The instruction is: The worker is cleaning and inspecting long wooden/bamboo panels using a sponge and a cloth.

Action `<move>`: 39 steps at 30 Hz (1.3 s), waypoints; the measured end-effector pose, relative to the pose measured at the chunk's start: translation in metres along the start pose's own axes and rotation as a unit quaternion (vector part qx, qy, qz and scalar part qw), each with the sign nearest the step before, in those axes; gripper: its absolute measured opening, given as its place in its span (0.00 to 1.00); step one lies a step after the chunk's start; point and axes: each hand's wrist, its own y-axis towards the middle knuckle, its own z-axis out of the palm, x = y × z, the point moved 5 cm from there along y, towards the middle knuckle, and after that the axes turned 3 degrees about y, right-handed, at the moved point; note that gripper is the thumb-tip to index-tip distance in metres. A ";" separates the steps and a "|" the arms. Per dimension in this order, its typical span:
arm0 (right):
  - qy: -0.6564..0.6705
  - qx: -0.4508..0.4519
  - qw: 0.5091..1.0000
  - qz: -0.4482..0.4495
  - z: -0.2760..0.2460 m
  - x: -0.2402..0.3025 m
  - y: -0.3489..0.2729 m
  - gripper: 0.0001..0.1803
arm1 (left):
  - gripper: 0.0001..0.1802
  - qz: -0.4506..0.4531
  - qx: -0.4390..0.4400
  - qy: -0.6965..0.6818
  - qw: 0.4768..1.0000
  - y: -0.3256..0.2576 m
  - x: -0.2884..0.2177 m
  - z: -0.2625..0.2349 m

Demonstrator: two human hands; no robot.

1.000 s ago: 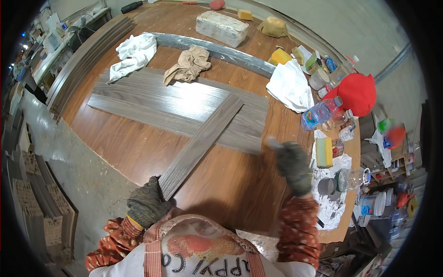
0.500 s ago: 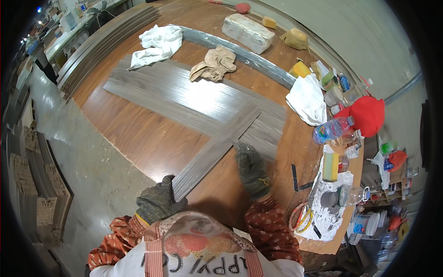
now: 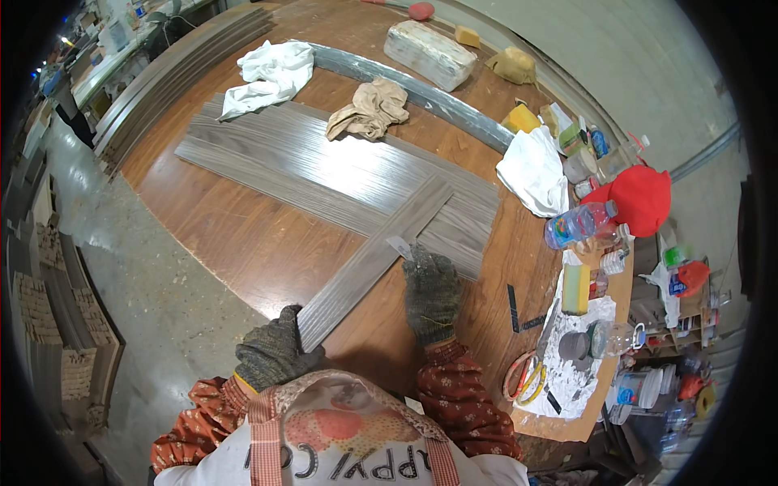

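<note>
A grey wood-grain plank (image 3: pixel 356 270) lies slantwise, its far end resting on other grey boards (image 3: pixel 275 166). My left hand (image 3: pixel 274 354), in a dark grey knitted glove, is closed around the plank's near end. In the same kind of glove, my right hand (image 3: pixel 431 293) is closed beside the plank's right edge. From its fingertips a small flat metal blade (image 3: pixel 399 246) sticks out over the plank's face. What the blade is set in is hidden by the glove.
A tan cloth (image 3: pixel 369 110) and a white cloth (image 3: pixel 271 74) lie on the boards. Behind them runs a grey metal bar (image 3: pixel 405 87). Scissors (image 3: pixel 525 379), a sponge (image 3: pixel 576 289) and plastic bottles (image 3: pixel 580 224) sit at right. Long boards (image 3: pixel 174 85) are stacked far left.
My right hand has turned and shifted slightly left, and the blade in it now shows over the plank. My left hand keeps its grip on the plank's end.
</note>
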 end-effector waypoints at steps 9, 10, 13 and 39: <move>-0.021 0.097 0.995 -0.028 0.006 -0.009 0.009 0.20 | 0.44 0.003 0.017 0.001 1.000 0.003 0.003 0.000; -0.020 0.097 0.995 -0.030 0.005 -0.011 0.011 0.20 | 0.45 0.002 0.021 0.000 1.000 0.003 0.003 0.000; -0.035 0.101 0.992 -0.064 0.001 -0.011 0.014 0.21 | 0.45 0.000 0.027 -0.003 1.000 0.004 0.003 0.000; -0.064 0.047 0.992 -0.094 0.008 -0.024 0.027 0.15 | 0.43 -0.005 0.019 0.004 1.000 0.002 0.000 -0.004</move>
